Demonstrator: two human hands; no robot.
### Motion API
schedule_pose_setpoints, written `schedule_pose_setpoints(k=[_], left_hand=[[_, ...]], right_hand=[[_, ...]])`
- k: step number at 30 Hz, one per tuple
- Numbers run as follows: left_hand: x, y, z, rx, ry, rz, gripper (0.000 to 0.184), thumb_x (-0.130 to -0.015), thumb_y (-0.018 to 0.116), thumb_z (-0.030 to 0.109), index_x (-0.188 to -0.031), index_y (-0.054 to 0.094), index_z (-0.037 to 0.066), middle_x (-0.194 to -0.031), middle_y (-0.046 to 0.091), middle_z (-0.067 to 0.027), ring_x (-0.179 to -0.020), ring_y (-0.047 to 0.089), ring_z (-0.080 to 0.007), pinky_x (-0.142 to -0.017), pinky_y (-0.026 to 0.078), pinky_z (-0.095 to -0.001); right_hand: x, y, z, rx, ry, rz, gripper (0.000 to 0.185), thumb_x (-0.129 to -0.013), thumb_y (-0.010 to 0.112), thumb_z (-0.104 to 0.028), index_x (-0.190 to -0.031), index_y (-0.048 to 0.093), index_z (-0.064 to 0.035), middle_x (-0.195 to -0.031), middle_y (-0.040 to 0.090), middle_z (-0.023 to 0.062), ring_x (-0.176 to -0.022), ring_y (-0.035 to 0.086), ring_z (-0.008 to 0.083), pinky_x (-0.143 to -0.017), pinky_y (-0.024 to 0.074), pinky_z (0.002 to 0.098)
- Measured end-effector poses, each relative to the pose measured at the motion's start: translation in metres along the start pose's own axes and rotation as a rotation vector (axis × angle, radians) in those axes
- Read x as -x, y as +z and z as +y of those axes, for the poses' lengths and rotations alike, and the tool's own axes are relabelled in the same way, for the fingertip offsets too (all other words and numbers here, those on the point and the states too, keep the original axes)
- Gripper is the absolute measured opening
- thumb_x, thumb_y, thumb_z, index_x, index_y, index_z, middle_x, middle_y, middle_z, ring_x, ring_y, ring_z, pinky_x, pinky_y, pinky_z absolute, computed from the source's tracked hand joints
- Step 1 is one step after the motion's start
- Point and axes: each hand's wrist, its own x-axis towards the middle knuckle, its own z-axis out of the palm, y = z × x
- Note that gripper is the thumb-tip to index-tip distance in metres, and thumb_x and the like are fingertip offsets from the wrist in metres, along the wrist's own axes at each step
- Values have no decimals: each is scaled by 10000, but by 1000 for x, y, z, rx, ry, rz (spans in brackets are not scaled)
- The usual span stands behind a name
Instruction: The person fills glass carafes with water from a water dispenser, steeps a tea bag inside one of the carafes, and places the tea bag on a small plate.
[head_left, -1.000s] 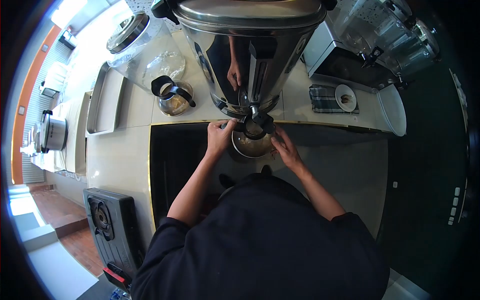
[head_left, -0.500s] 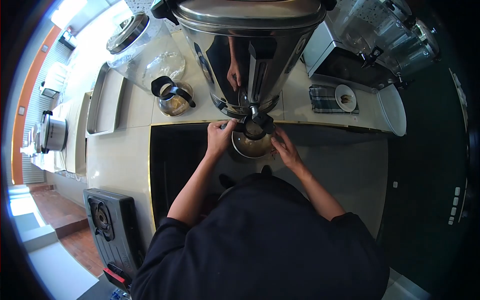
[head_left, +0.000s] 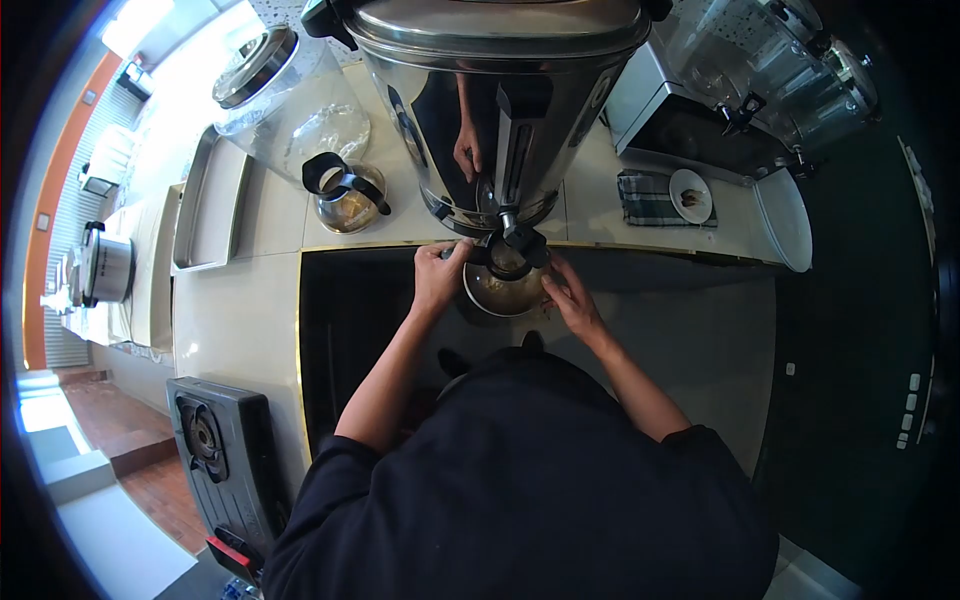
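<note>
A large steel urn (head_left: 450,130) stands at the counter's edge, its black tap (head_left: 525,240) at the front. Right under the tap is a glass pot (head_left: 503,293) with a black rim and handle, held out past the counter edge. My left hand (head_left: 441,275) is closed around the pot's black handle at its left. On the right side, my right hand (head_left: 574,297) has its fingertips against the glass, supporting the pot. What is inside the pot is hard to make out.
A second glass pot (head_left: 350,200) stands left of the urn, near a big glass jar (head_left: 290,110) and a metal tray (head_left: 208,200). A gas stove (head_left: 225,465) is at lower left. Rightward are a small white dish (head_left: 692,196) on a checked cloth and drink dispensers (head_left: 740,70).
</note>
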Motion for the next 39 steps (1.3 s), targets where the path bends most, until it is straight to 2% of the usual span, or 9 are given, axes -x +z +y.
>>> schedule_pose_setpoints(k=[17, 30, 36, 39], left_hand=[[1, 0, 3, -3, 25, 9, 386, -1009, 743, 300, -973, 816, -78, -763, 767, -44, -754, 635, -71, -727, 534, -308], [0, 0, 0, 15, 3, -1, 383, -994, 752, 303, -988, 822, -74, -790, 790, -60, -752, 647, -79, -740, 539, -313], [0, 2, 0, 16, 33, 17, 392, -1001, 749, 312, -976, 823, -72, -775, 772, -34, -744, 623, -65, -727, 529, -301], [1, -1, 5, 21, -27, -14, 397, -1004, 749, 315, -954, 821, -72, -754, 749, -13, -735, 603, -55, -707, 516, -295]], right_hand=[[0, -2, -1, 7, 38, -19, 712, -1088, 636, -300, -1711, 352, -107, -1656, 466, 167, -1106, 703, 182, -846, 594, 334], [3, 3, -11, 5, 34, 3, 703, -1100, 643, -323, -1701, 365, -89, -1622, 500, 162, -1126, 703, 183, -842, 583, 318], [2, 1, -5, 13, 15, 0, 703, -1103, 642, -343, -1697, 372, -85, -1646, 473, 170, -1113, 707, 183, -833, 584, 324], [2, 1, -6, 21, 21, 0, 701, -1106, 644, -336, -1698, 368, -83, -1643, 472, 184, -1103, 712, 187, -836, 587, 323]])
